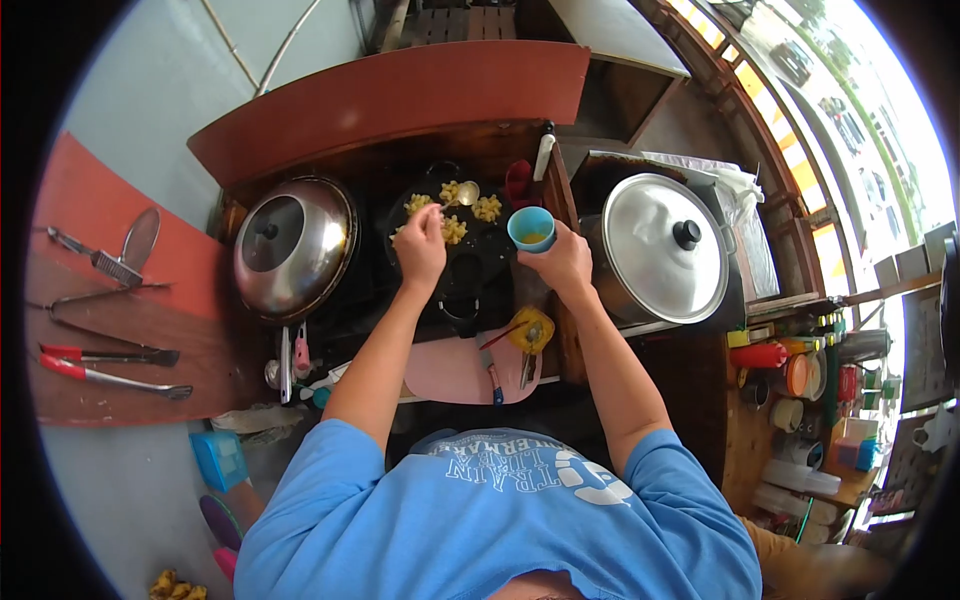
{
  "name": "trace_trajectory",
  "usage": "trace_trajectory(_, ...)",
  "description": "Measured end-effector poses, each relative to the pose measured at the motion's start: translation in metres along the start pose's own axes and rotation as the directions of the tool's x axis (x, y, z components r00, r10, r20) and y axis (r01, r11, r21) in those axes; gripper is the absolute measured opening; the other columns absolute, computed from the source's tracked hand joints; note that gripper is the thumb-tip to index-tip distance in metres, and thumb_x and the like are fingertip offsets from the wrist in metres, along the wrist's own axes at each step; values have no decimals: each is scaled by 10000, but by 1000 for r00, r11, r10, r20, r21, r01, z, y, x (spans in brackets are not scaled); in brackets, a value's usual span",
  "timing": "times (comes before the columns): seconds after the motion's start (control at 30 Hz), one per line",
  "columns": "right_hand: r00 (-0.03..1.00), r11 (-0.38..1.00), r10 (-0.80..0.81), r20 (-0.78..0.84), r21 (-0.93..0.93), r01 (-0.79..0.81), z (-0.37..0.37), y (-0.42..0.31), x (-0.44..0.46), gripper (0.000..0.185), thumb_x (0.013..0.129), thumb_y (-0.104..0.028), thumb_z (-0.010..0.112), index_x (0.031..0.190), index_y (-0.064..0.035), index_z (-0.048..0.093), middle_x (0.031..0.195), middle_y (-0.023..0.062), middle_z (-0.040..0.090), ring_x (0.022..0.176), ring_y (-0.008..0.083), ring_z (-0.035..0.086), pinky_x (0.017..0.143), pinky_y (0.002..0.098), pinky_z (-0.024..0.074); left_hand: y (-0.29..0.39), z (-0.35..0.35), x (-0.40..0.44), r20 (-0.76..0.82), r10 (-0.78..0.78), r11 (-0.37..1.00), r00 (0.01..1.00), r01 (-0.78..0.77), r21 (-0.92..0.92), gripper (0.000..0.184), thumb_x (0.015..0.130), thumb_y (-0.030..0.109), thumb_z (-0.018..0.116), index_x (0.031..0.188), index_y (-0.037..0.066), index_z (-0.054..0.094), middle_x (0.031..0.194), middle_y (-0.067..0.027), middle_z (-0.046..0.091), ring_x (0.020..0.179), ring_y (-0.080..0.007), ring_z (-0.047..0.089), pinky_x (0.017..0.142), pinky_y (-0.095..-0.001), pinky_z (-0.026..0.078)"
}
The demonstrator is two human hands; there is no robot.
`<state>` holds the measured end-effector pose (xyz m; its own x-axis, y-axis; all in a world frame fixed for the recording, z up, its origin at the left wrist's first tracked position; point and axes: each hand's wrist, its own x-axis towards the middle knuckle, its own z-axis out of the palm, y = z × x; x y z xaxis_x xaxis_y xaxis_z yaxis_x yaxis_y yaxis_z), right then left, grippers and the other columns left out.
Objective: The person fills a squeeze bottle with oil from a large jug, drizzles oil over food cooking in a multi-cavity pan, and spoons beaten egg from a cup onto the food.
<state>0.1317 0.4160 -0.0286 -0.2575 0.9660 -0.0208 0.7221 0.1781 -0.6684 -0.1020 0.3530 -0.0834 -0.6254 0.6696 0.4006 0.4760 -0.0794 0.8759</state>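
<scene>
My left hand (421,248) is closed in a pinch around the handle of a metal spoon (467,193). The spoon's bowl sits over a dark round pan (474,268), among several small clumps of yellow, lumpy food (487,208). In my right hand (563,262) is a blue cup (531,229), gripped around its side, with something yellow inside. The cup is to the right of the pan, tilted slightly toward me. A red cup-like container (518,180) stands just beyond it.
A domed metal lid (297,248) covers a pan at left; a large lidded pot (665,248) stands at right. Nearer me lie a pink board (440,372), a knife (494,384) and a yellow container (531,330). Tongs (115,371) rest on the left board. A red panel (400,105) rises behind.
</scene>
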Motion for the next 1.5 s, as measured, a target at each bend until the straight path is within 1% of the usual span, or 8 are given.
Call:
trace_trajectory(0.13,990,992,-127,-56,2,127,2,-11,-5,624,640,-303,893,1209,-113,721,1064,163,764,1010,366,724,891,445,566,43,-42,-8,-5,-204,912,979,189,-364,264,1067,182,589,1091,-53,706,856,-105,758,752,-130,720,716,-270,581)
trace_trajectory(0.33,928,931,-366,-74,-28,365,16,-44,-8,740,612,-276,906,1296,-143,658,1145,137,747,1083,349,705,902,446,561,74,-61,-40,73,47,992,996,-38,-124,205,1049,154,630,1087,-25,721,846,-94,749,767,-125,715,705,-270,563)
trace_trajectory(0.47,868,872,-489,-85,-20,489,29,-66,-11,765,605,-261,908,1313,-149,642,1202,112,735,1095,342,702,905,446,565,71,-65,-48,-2,237,971,971,-237,-25,148,1024,105,639,1046,-28,700,805,-151,718,716,-230,736,663,-317,548)
trace_trajectory(0.53,854,855,-518,-54,-78,513,35,-76,-13,797,600,-260,914,1333,-148,625,1265,90,714,1109,328,701,907,435,569,67,-69,-53,-1,95,994,996,-95,-50,203,1049,144,622,1067,-42,699,823,-124,742,745,-134,717,675,-277,541)
trace_trajectory(0.73,825,820,-565,10,-106,563,55,-96,-13,792,603,-266,913,1331,-140,628,1283,95,708,1116,320,701,902,432,570,51,-84,-55,-87,-164,969,983,144,-200,219,1039,156,611,1028,-40,708,761,-106,739,654,-154,716,617,-291,554)
trace_trajectory(0.97,863,857,-498,86,-102,505,71,-103,-8,833,596,-307,906,1364,-165,617,1199,115,740,1049,348,720,879,458,576,43,-102,-50,-15,-468,805,883,419,-421,213,1024,170,632,1032,-27,711,817,-105,743,665,-144,704,633,-268,565)
trace_trajectory(1.17,912,909,-398,103,-94,407,76,-105,-1,724,618,-354,884,1287,-161,685,1058,157,763,1022,369,720,879,474,569,40,-105,-39,-39,-486,768,873,405,-497,206,1003,153,631,1002,-39,706,768,-105,736,618,-133,692,587,-255,551)
trace_trajectory(1.5,952,955,-272,142,-80,285,77,-98,10,675,624,-370,896,1234,-144,718,1093,139,769,1042,349,723,909,462,566,33,-118,-10,-63,-456,801,888,378,-464,183,1015,125,625,1036,-45,689,807,-113,727,644,-152,685,618,-267,555)
